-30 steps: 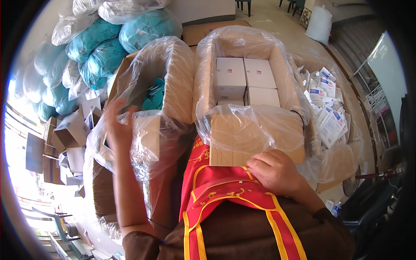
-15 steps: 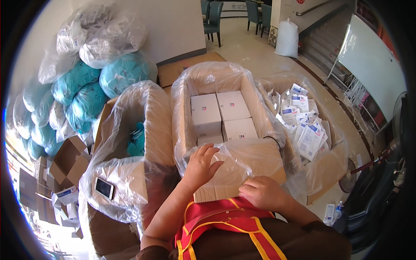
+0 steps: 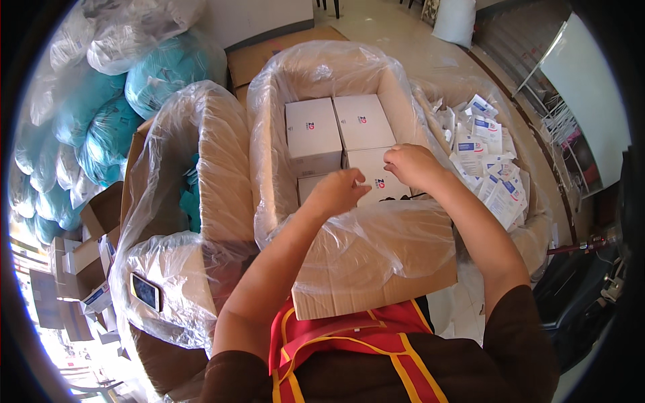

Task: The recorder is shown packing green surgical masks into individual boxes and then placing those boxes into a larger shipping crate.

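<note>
Gripping white box [image 3: 376, 176] lying flat, long axis pointing away, left hand [image 3: 339, 193], right hand [image 3: 411, 164].

Your left hand [image 3: 339, 191] mid-frame, fingers curled, palm down. Your right hand [image 3: 411, 166] just right of it, knuckles up, fingers bent. Both forearms rise from lower edge, converging.

Both hands reach into a plastic-lined cardboard carton [image 3: 376, 282], the left hand [image 3: 339, 191] and right hand [image 3: 411, 164] resting on a white box [image 3: 377, 176] packed beside other white boxes [image 3: 312, 134], with a carton of small packets [image 3: 487, 168] to the right and a phone [image 3: 146, 291] on the left carton.
</note>
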A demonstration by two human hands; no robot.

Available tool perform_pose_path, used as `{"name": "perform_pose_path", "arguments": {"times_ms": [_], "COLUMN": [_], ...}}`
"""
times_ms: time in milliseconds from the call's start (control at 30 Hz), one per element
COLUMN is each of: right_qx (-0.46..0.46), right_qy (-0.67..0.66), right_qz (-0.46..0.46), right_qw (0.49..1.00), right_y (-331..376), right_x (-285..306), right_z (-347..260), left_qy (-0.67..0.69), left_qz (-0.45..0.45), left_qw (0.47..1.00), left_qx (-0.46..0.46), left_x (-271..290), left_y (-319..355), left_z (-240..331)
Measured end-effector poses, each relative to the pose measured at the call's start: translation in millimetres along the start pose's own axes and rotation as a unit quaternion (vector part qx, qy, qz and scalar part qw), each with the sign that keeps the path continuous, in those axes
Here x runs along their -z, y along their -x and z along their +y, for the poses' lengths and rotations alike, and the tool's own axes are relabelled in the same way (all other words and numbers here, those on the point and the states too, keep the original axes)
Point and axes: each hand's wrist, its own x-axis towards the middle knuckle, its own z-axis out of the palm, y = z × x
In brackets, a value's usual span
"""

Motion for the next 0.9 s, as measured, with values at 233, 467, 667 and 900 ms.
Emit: {"name": "perform_pose_path", "arguments": {"times_ms": [233, 467, 667, 900], "right_qx": [-0.040, -0.021, -0.090, -0.146], "right_qy": [0.109, -0.025, -0.076, -0.156], "right_qz": [-0.434, -0.420, -0.390, -0.256], "right_qw": [0.894, 0.907, 0.913, 0.943], "right_y": [-54.1, -42.3, -45.9, -43.2], "right_x": [-130.1, -173.5, -175.0, -170.4], "right_z": [46.2, 26.8, 41.9, 65.4], "left_qy": [-0.005, -0.142, -0.148, -0.141], "left_qz": [-0.029, -0.118, -0.194, -0.238], "left_qw": [0.987, 0.953, 0.930, 0.911], "left_qx": [0.155, 0.239, 0.275, 0.305], "left_x": [-21.3, -91.0, -127.0, -124.2], "left_y": [-88.6, -125.3, -113.7, -109.3], "left_z": [-74.6, -123.2, -145.4, -155.0]}}
